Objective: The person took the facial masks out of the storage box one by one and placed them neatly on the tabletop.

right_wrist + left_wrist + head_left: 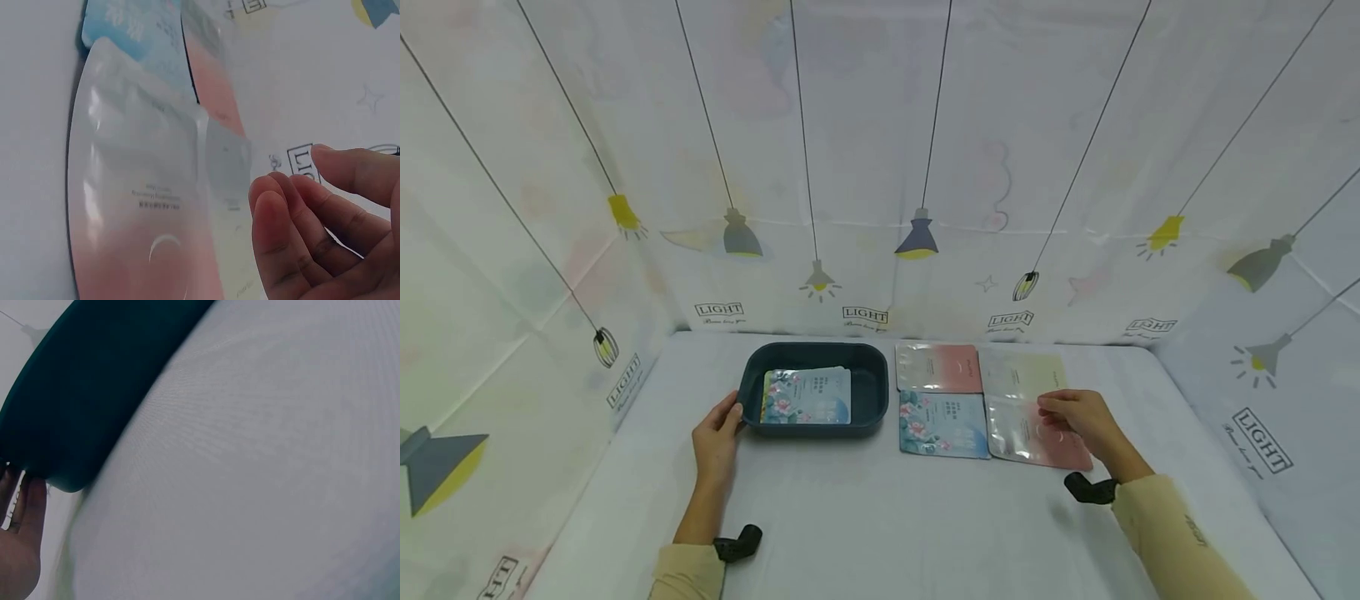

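At the left end of a dark teal plastic basin (811, 431), my left hand (715, 442) touches the outer wall near the rim with its fingers fairly straight. The left wrist view shows the fingertips against that wall. Inside the basin lies a blue floral sachet (816, 396), a yellow edge peeking out on its left. My right hand (1082, 421) hovers over a pink-and-silver sachet (1026, 429), holding nothing. Its fingers are loosely bent and the thumb stands apart from them in the right wrist view.
Beside that sachet lie another blue floral sachet (943, 425), a pink-and-silver one (936, 368) behind it, and a pale yellow-green one (1018, 371). They sit close together on the white table cover (887, 525). A lamp-patterned cloth (865, 167) walls the table.
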Demonstrator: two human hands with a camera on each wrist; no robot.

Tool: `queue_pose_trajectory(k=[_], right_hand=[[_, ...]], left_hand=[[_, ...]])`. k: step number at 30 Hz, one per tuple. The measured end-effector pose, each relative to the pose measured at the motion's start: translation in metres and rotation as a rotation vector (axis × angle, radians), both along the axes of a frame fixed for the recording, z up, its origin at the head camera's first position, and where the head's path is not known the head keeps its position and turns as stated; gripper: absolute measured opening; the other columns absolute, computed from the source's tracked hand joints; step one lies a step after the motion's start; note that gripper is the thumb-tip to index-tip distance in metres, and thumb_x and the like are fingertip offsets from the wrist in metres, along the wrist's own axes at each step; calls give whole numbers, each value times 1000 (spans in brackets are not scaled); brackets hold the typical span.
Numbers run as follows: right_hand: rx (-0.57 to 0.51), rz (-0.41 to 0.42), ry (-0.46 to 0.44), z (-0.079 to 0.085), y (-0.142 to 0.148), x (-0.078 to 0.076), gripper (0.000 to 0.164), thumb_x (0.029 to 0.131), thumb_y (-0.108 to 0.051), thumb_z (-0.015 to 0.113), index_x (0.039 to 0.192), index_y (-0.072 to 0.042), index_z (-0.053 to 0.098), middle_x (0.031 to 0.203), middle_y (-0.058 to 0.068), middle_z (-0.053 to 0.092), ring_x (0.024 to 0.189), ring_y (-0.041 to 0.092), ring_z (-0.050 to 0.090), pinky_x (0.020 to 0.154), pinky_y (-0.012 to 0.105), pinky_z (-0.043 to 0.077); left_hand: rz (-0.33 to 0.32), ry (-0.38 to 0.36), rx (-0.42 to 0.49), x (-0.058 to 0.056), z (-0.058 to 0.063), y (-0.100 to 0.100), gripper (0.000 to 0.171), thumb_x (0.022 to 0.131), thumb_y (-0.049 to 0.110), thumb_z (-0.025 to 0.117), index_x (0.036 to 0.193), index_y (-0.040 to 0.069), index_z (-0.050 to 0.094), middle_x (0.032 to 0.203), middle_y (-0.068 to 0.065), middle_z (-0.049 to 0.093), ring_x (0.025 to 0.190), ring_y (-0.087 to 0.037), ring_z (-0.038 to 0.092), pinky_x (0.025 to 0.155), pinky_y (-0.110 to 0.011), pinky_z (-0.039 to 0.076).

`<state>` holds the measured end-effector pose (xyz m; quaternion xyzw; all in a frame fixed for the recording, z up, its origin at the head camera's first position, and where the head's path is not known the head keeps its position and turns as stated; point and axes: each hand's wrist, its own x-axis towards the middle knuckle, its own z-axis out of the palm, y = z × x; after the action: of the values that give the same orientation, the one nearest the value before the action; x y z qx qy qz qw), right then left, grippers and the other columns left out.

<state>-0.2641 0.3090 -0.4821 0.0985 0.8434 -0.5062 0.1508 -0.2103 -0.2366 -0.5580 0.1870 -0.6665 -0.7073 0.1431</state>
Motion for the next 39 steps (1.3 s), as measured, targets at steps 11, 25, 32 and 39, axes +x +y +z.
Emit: queue_pose_trajectory(k=[11,25,32,39], right_hand=[[-10,118,156,14,-55,-23,44,98,-29,58,123,7,60,108,21,68,85,20,67,78,26,60],[-107,178,112,38,-139,-54,38,97,-26,61,121,3,63,107,19,68,89,28,68,81,31,61],[-150,177,66,44,-197,-59,33,96,-20,61,119,4,64,107,21,68,82,21,68,81,33,61],[-107,242,59,31,-246,-56,31,93,-17,66,114,5,66,106,23,69,78,22,69,80,37,61]], left_hand=[[13,6,-8,-2,-3,3,42,101,21,54,139,4,53,142,-14,54,128,-28,53,82,-5,51],[2,-12,-5,-1,2,0,43,100,24,55,139,5,53,142,-13,54,127,-25,53,84,-5,51],[-24,3,-42,-3,7,-1,45,100,27,54,141,6,51,144,-13,52,127,-23,54,86,-7,51],[-6,-9,-9,2,7,1,44,101,23,54,141,6,51,143,-14,52,125,-21,54,84,-7,52]])
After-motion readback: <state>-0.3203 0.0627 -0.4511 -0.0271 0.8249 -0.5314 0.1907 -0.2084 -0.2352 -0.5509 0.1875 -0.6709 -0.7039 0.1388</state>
